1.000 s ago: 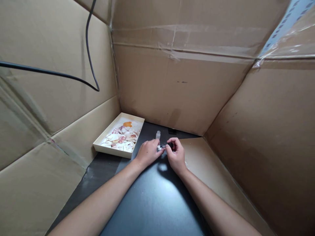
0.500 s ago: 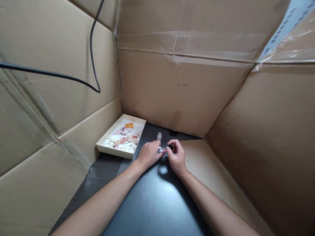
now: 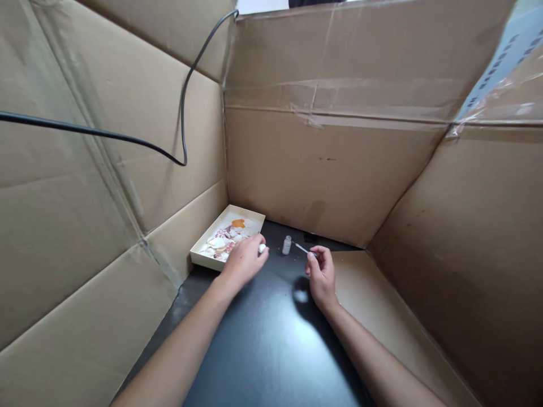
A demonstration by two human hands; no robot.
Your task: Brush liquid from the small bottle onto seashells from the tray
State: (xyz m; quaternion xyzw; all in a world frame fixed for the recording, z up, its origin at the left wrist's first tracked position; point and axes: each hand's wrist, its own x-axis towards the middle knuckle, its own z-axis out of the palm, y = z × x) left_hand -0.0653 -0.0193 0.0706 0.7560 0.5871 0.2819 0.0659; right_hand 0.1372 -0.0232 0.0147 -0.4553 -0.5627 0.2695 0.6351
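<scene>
Between the fingertips of my left hand (image 3: 245, 259) is a small white shell (image 3: 262, 248), held near the right edge of the shell tray. My right hand (image 3: 321, 277) pinches the cap end of a thin applicator brush (image 3: 302, 249), whose pale tip points up and left; the cap is mostly hidden by my fingers. A small clear glue bottle (image 3: 287, 245) with whitish contents stands uncapped on the dark table between my hands, apart from both. The brush tip is just right of its neck.
A shallow cream tray (image 3: 206, 261) of several shells and an orange piece (image 3: 238, 223) sits at the back left. Cardboard walls (image 3: 331, 186) enclose the dark table (image 3: 254, 339). A flat cardboard sheet (image 3: 373, 299) lies right; a black cable (image 3: 183, 124) hangs left.
My hands have moved apart. The left, with the white shell, went left toward the tray; the brush in my right hand has come away from the shell. The view has shifted slightly.
</scene>
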